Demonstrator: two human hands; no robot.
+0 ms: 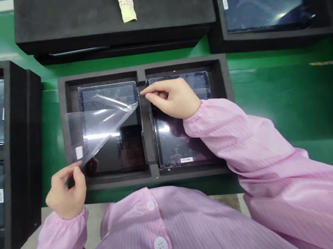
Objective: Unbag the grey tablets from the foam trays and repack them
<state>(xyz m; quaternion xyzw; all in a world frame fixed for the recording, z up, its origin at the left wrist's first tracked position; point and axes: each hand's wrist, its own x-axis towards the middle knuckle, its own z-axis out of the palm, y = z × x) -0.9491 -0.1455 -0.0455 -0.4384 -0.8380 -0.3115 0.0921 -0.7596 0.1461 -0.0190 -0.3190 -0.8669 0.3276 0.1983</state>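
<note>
In the black foam tray (151, 143) before me lie two dark glass screen panels, side by side in separate compartments. A clear protective film (90, 122) is partly lifted off the left panel (109, 161), its lower left part bent up and hanging over the tray's left wall. My left hand (68, 190) pinches the film's lower corner beside that wall. Over the upper left part of the right panel (172, 140), my right hand (178, 97) is closed in a pinch. Its fingertips are at the divider, close to the left panel's upper right edge; whether they hold anything is hidden.
A second foam tray (30, 163) with film-covered panels stands at the left. Behind is a large black foam block (73, 17) bearing a yellow strip (126, 4). At the back right, another foam tray (220, 46) holds a panel (261, 4). The work surface (277, 103) is green.
</note>
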